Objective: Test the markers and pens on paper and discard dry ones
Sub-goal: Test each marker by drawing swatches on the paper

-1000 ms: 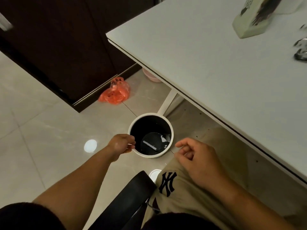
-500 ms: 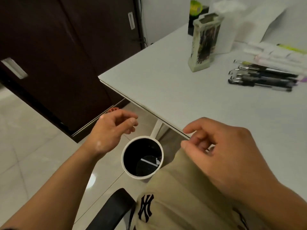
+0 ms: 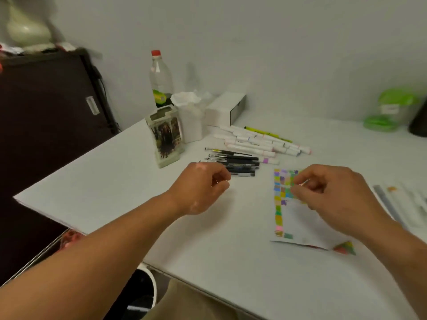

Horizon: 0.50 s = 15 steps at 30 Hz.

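My left hand (image 3: 203, 188) hovers over the white table (image 3: 115, 181), fingers loosely curled and holding nothing, just left of a bunch of black pens (image 3: 240, 163). Over a test paper (image 3: 283, 204) covered in coloured swatches is my right hand (image 3: 332, 192), thumb and forefinger close together; I see nothing held in it. A pile of white markers (image 3: 261, 142) lies behind the pens. More pale markers (image 3: 404, 204) lie blurred at the right edge. The white-rimmed bin (image 3: 151, 294) shows on the floor under the table's near edge.
A printed pen holder (image 3: 165, 137), a white tissue tub (image 3: 190, 116), a clear bottle (image 3: 160, 75) and a white box (image 3: 225, 109) stand at the back left of the table. A green-lidded container (image 3: 392, 109) sits at the back right. A dark cabinet (image 3: 46, 112) stands left.
The view swung up from the floor bin to the table. Both hands rose from beside the bin and now hang over the table; the left hand is empty.
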Each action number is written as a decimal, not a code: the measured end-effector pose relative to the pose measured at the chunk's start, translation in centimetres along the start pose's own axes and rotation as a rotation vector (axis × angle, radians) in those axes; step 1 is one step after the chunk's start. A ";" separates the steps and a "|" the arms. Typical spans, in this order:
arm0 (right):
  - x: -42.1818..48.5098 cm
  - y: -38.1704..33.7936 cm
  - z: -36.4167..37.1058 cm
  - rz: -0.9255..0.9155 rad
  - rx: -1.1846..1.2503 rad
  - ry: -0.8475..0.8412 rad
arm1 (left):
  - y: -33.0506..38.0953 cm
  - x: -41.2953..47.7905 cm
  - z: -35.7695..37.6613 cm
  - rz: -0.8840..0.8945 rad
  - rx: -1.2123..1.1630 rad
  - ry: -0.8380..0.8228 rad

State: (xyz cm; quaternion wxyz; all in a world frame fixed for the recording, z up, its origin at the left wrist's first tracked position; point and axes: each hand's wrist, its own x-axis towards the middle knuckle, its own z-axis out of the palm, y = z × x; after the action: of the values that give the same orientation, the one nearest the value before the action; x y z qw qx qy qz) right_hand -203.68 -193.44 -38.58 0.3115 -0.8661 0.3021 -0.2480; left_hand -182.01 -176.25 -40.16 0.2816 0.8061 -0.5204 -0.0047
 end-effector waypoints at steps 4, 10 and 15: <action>1.6 2.0 0.2 0.040 0.027 0.092 | 1.7 5.5 3.5 0.103 0.114 0.024; 0.7 4.3 1.2 0.022 0.032 0.163 | 3.2 12.9 7.8 0.154 0.296 -0.057; 0.6 4.8 1.2 0.004 0.053 0.124 | 4.0 16.4 10.6 0.232 0.588 -0.129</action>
State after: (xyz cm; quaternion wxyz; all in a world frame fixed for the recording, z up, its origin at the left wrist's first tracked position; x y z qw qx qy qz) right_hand -204.29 -196.35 -42.58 0.3157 -0.8399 0.3159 -0.3084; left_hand -180.99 -195.96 -42.56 0.0016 0.7864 -0.6046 0.1268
